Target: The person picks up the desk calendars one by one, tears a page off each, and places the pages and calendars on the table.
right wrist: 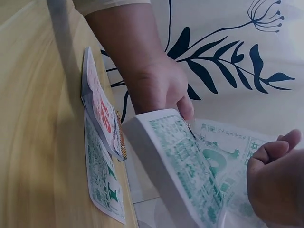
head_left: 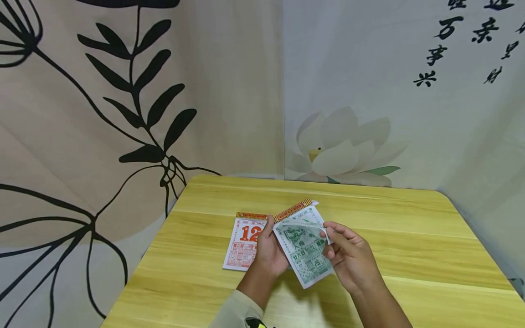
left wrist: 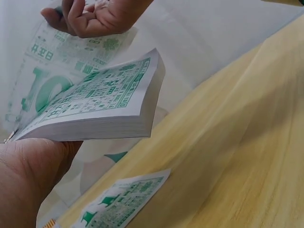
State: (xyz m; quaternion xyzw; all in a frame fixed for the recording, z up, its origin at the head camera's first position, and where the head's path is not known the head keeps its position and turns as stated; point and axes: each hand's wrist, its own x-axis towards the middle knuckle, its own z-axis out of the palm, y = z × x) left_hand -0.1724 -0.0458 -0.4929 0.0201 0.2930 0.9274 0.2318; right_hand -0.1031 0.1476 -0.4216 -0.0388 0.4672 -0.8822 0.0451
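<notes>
– Where does your head camera look?
– Down at my table [head_left: 410, 237], from well back.
– And the wrists?
– Close, low; both share the pad [left wrist: 99, 102] I hold.

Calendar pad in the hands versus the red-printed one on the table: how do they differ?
The held calendar pad is printed green; the red calendar pad shows a red 12. The held one is lifted off the table, gripped by the left hand, its top sheet pinched by the right hand; the red one lies flat. Both have orange-striped bindings.
</notes>
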